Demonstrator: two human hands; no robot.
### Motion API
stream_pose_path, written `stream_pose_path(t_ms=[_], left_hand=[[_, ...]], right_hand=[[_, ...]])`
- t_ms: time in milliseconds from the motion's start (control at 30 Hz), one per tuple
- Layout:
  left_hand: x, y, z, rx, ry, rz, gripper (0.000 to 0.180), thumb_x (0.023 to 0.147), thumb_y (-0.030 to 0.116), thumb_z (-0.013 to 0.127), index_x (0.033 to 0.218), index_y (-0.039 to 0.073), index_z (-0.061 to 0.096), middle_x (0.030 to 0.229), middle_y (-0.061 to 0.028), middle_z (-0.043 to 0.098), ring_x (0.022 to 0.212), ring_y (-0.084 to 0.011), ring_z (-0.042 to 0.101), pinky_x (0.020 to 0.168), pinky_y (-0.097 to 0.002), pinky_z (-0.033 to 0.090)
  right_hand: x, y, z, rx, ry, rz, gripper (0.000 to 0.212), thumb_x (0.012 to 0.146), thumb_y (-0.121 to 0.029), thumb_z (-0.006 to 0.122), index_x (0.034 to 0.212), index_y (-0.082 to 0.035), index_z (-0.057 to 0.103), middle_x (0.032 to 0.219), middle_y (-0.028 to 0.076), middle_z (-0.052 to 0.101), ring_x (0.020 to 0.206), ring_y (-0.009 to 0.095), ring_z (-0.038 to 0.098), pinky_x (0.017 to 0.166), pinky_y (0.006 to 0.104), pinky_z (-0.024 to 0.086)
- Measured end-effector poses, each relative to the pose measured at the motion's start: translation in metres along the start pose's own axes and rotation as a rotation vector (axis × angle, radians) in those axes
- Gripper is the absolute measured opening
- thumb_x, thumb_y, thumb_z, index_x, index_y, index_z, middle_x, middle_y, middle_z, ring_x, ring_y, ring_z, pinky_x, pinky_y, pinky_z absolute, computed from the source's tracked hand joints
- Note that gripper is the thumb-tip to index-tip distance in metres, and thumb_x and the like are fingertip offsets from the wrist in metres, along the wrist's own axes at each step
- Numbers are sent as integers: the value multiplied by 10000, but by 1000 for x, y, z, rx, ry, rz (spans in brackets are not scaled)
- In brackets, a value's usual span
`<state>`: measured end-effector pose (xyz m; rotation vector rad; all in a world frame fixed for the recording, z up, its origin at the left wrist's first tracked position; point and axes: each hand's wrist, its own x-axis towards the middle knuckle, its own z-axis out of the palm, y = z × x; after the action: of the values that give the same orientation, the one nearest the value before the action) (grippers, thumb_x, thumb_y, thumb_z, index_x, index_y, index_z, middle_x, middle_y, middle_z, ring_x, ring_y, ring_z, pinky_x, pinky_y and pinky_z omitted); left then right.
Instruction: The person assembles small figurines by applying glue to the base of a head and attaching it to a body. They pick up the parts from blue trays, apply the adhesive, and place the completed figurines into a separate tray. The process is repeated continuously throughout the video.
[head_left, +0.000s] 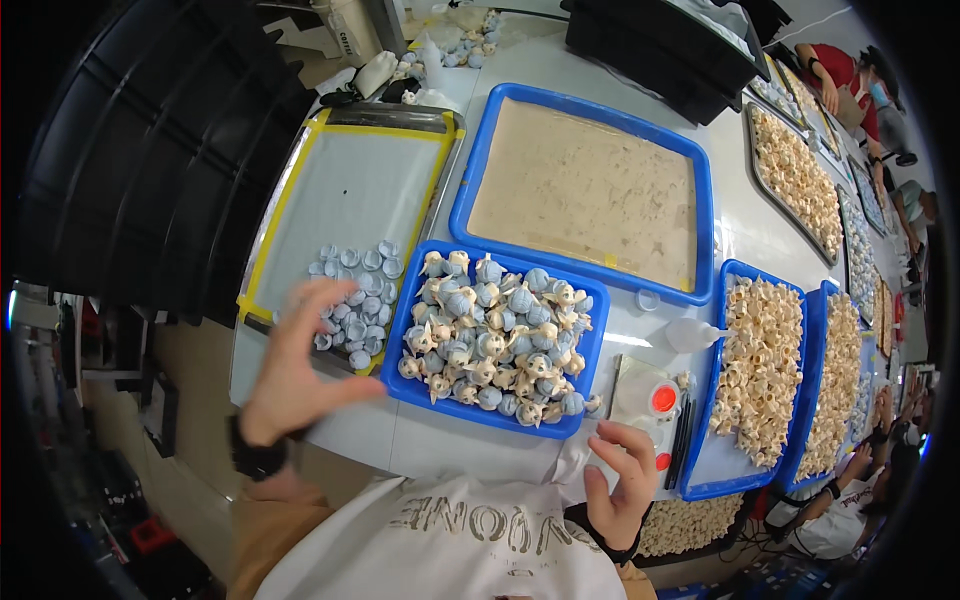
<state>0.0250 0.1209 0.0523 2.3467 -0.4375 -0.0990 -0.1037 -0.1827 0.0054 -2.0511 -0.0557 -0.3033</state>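
Take the blue tray (596,345) of little figures as your landmark; it sits right in front of you, between your two hands. The figures (490,345), cream with pale blue caps, lie heaped in it at all angles, and its raised rim likely serves to stop them rolling off. Left of that tray, loose blue cups (372,300) gather at the near end of a taped sheet (340,190), probably set there to be close to your left side. Beyond the tray stands a larger blue tub (703,215) with a flat sandy-coloured layer inside, its near edge just beside the figures' tray. To the right of the landmark you have a squeeze bottle (690,335), a red round pot (663,398) and some black sticks (683,435), seemingly grouped for easy reach. Farther right, hollow cream pieces (760,360) fill much of another blue tray, apparently kept apart from the capped ones.

Your left hand (298,378) is left of the landmark, over the near side of the cups, thumb spread wide from the fingers. It is blurred; you seem to grasp nothing, though contact with the cups cannot be judged. Your right hand (622,485) hangs off the landmark's near right corner, fingers loosely curled, thumb apart from the fingertips, with nothing visible between them.
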Motion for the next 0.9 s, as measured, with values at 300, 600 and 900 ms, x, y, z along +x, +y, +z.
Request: stream_pose_path(t_ms=[300,600,900], left_hand=[[-29,-118,-16,381,-184,-232,1100,613,312,764,1383,-1,43,1419,-252,67,1320,-393,85,1066,-446,149],[-16,-98,3,333,-125,-71,942,697,297,711,1385,37,122,1409,-234,105,1291,-403,146,1046,-455,185],[-16,-99,0,302,-38,-70,636,623,107,706,1181,78,400,1123,-151,353,1087,-324,371,940,-398,323]], right_hand=[[-4,7,1,45,40,8,292,644,44,598,927,-23,626,967,156,576,869,287,558,745,346,440],[-1,6,3,-5,50,34,266,668,51,582,922,-12,626,980,167,572,875,291,560,750,348,442],[-2,12,7,-48,33,14,265,675,56,582,927,-10,630,979,165,571,872,289,563,741,338,447]])
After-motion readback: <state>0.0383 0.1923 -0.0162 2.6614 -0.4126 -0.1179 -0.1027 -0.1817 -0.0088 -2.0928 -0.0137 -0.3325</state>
